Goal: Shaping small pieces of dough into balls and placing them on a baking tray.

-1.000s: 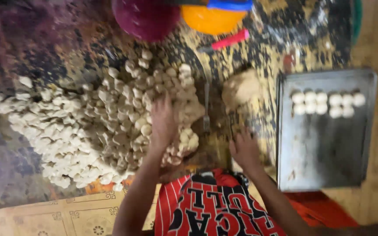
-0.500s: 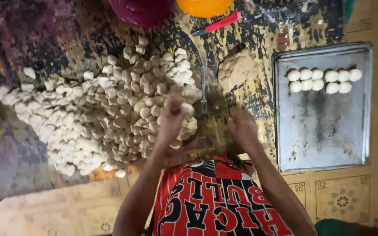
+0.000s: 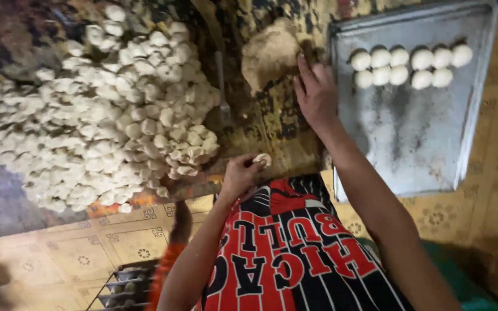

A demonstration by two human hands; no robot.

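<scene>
A large heap of dough pieces [image 3: 105,109] covered the desk's left. A metal tray [image 3: 416,144] sat right. The right hand [image 3: 317,92] lay flat, fingers released, beside a dough lump [image 3: 269,52]. The left hand [image 3: 240,175] pinched a small dough piece [image 3: 262,159] near the heap's edge.

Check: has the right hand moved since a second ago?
Yes. The right hand has gone from the mat edge near the person's body out toward the dough lump, beside the metal tray.

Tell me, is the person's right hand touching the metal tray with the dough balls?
Apart. The head view shows the right hand on the patterned mat beside the big dough lump, left of the tray rim.
</scene>
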